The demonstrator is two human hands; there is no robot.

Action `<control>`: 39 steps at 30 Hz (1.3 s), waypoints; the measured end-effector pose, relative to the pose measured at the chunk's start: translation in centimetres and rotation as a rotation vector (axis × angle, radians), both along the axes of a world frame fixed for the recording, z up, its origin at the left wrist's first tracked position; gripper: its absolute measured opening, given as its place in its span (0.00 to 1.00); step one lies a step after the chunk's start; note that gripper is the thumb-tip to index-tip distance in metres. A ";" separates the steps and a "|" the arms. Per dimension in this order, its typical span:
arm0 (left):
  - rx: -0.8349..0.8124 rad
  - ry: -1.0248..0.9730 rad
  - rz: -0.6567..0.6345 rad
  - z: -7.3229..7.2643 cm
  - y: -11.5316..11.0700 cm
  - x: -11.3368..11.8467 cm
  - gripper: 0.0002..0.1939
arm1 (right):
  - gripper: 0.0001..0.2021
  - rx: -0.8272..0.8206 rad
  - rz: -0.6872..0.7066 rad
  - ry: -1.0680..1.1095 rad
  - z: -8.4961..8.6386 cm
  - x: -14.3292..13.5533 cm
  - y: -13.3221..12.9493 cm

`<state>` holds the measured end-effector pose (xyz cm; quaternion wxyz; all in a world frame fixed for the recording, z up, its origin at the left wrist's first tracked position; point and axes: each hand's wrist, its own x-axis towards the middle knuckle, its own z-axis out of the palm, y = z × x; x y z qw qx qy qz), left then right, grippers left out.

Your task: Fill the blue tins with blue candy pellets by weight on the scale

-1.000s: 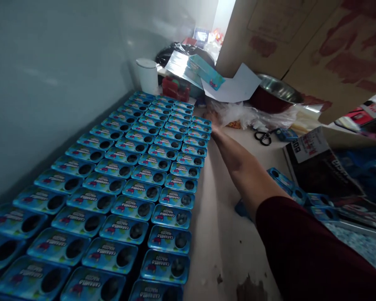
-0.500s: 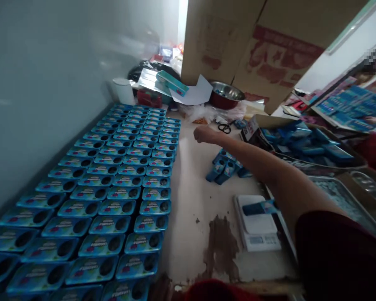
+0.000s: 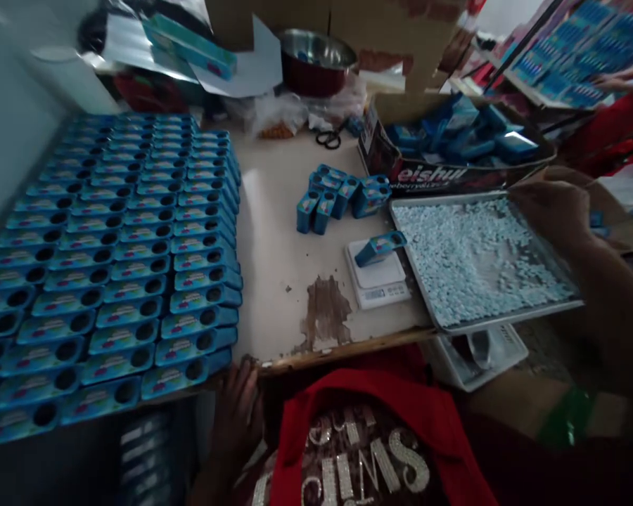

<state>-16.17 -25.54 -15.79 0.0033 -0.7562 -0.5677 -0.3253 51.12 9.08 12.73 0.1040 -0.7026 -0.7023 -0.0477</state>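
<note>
Currently, we are holding our left hand [image 3: 237,404] at the edge of our worn table [image 3: 266,281], beside rows of blue boxes [image 3: 140,234], and our right hand [image 3: 553,211] at the far right corner of a tray [image 3: 506,318] of pale pieces [image 3: 432,235]. Blur is hiding how far their fingers are open, or any grip. Cardboard [image 3: 274,14] is standing behind; a pale wall [image 3: 3,151] is flanking the boxes.

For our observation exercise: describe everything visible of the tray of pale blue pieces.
The shallow rectangular tray looks metallic, with a raised rim. Small pale blue pieces spread across it, sparser around the middle. It lies right of the white scale, before the open carton. The right hand is at its far right corner; blur hides whether it grips.
</note>
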 end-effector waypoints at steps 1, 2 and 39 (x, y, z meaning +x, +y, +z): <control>-0.019 -0.058 0.038 0.8 0.0 0.4 0.55 | 0.33 0.041 -0.046 0.027 -2.2 0.8 -1.4; -0.038 -0.105 0.081 1.6 0.0 1.0 0.55 | 0.31 0.034 -0.032 0.072 -4.4 1.2 -2.7; -0.208 -0.696 -0.302 10.4 31.0 23.8 0.28 | 0.11 -0.237 0.021 1.239 -11.0 -10.5 -5.4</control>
